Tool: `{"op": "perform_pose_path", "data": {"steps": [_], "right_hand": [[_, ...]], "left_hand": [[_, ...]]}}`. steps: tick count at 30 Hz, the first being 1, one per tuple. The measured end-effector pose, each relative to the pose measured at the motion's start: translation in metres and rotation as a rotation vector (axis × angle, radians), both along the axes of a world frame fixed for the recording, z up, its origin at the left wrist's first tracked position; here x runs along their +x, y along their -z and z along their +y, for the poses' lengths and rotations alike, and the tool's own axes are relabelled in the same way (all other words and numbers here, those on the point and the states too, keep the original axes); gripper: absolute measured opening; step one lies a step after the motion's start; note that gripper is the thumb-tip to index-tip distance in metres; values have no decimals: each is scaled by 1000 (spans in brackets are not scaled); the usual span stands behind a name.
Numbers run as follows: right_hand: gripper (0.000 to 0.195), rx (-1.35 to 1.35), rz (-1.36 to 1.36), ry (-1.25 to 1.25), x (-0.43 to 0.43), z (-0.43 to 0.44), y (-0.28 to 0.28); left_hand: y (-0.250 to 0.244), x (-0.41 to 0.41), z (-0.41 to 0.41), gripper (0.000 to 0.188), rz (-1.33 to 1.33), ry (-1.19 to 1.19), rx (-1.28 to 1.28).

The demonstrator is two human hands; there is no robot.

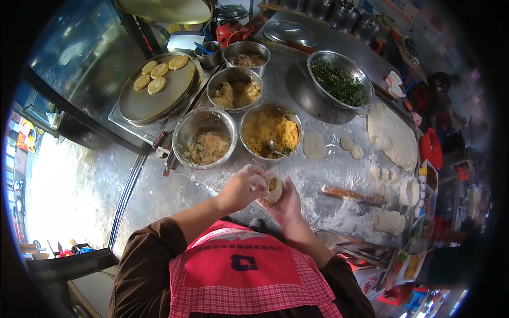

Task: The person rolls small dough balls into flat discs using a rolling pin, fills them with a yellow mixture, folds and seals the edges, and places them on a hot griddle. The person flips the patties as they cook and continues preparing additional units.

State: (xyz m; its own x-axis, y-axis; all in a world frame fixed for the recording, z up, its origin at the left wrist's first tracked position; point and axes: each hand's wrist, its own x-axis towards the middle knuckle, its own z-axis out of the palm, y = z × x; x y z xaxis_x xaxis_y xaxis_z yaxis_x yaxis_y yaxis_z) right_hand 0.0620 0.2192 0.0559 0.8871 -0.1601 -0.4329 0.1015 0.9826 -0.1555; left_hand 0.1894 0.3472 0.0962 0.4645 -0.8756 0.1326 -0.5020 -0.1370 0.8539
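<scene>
Close to my chest, my right hand [287,206] cups a round dough wrapper [275,195] from below. Yellow filling shows through the opening at its top. The fingers of my left hand [242,187] pinch the wrapper's rim on the left side. Just beyond my hands stands a steel bowl of yellow shredded filling [288,133] with a metal spoon [274,147] in it. Left of it is a steel bowl of pale, orange-flecked filling [208,148]. A flattened dough disc [314,146] lies on the floury metal worktop [302,175].
A round griddle [171,93] at the far left carries several browned flatbreads [159,70]. Farther back are two more filling bowls [234,93] and a tilted bowl of chopped greens [336,81]. Rightward lie a rolling pin [352,194], small dough pieces [346,143] and a large dough mass [393,137].
</scene>
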Motion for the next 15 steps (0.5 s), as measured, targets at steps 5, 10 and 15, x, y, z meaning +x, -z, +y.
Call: {"op": "perform_pose_path", "data": {"steps": [5,10,15], "right_hand": [[56,-125,16,-98,4,10,25],[59,-112,-62,-178,31,28,-23],[63,30,-27,-302,68,65,18]], "left_hand": [[-5,5,10,16,-281,82,106],[1,26,46,18,603,-221,59],[22,37,92,12,191,-213,-31]]}}
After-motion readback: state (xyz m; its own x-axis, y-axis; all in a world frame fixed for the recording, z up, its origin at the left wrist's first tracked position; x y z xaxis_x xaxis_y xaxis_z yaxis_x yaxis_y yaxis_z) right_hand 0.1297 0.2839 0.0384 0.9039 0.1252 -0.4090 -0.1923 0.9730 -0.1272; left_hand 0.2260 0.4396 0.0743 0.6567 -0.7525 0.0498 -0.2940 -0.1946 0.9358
